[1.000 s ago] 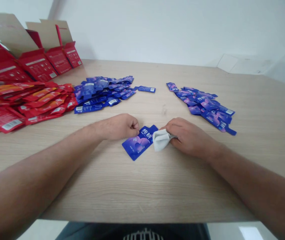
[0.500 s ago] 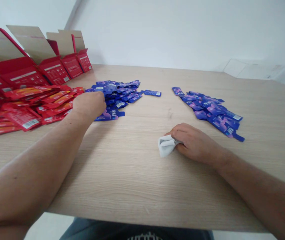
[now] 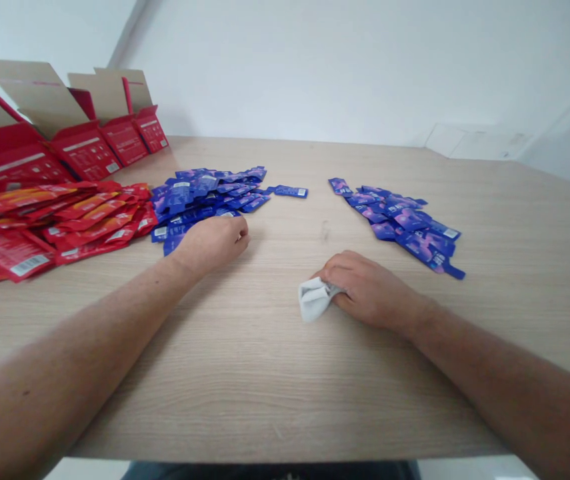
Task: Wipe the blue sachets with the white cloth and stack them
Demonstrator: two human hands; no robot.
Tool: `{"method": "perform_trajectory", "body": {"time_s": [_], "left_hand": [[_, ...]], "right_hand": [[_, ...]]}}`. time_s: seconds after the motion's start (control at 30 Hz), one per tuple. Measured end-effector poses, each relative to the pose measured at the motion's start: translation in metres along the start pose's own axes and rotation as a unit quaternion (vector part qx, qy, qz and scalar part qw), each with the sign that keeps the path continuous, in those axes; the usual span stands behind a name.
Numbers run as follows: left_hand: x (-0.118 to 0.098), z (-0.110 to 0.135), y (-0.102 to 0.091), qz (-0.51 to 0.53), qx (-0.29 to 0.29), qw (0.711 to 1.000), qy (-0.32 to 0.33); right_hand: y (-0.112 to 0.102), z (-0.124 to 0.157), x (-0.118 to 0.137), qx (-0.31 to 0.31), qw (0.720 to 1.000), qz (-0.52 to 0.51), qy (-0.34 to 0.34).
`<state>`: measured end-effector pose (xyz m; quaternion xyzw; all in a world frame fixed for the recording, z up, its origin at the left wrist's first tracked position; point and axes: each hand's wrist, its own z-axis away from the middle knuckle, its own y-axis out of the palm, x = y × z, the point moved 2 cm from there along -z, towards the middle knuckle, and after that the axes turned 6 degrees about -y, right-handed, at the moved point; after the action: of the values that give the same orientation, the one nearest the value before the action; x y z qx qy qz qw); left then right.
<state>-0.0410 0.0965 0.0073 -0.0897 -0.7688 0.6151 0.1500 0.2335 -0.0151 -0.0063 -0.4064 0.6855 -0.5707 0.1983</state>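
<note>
My left hand [image 3: 212,243] lies on the wooden table [image 3: 275,373] at the near edge of the left pile of blue sachets [image 3: 205,193]. Its fingers are curled, and whatever is under them is hidden. One blue sachet [image 3: 171,245] pokes out beside its wrist. My right hand [image 3: 369,290] rests near the table's middle, closed on a crumpled white cloth [image 3: 313,300] that sticks out to its left. A second pile of blue sachets [image 3: 399,220] lies beyond my right hand, apart from it.
A heap of red sachets [image 3: 65,217] covers the table's left side. Open red cardboard boxes [image 3: 85,143] stand behind it along the wall. A single blue sachet [image 3: 291,191] lies between the two blue piles. The table's front edge is close to me.
A blue sachet lay between my hands a second ago. My left hand carried it to the left blue pile and has drawn back a little. My right hand stayed put with the cloth.
</note>
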Motion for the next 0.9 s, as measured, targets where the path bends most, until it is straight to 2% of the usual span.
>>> {"method": "perform_trajectory", "body": {"time_s": [0.33, 0.47, 0.57, 0.67, 0.8, 0.9], "left_hand": [[-0.016, 0.001, 0.005, 0.032, 0.024, 0.999, 0.031], [-0.023, -0.017, 0.008, 0.045, 0.012, 0.998, 0.05], [-0.036, -0.052, 0.007, 0.03, -0.018, 0.996, 0.082], [-0.052, -0.102, 0.008, 0.016, -0.047, 0.995, 0.091], [-0.071, -0.173, 0.019, -0.003, -0.002, 0.995, 0.097], [-0.075, -0.214, 0.029, -0.022, 0.049, 0.993, 0.103]], "right_hand": [[0.0, -0.004, 0.003, -0.014, 1.0, -0.001, -0.011], [0.002, -0.004, 0.001, -0.02, 1.0, 0.003, -0.011], [0.005, -0.004, 0.001, -0.025, 1.0, 0.007, -0.012], [0.007, -0.005, 0.0, -0.026, 1.0, 0.005, -0.01], [0.007, -0.004, -0.001, -0.034, 0.999, 0.003, -0.007], [0.005, -0.004, 0.0, -0.035, 0.999, 0.0, -0.008]]}}
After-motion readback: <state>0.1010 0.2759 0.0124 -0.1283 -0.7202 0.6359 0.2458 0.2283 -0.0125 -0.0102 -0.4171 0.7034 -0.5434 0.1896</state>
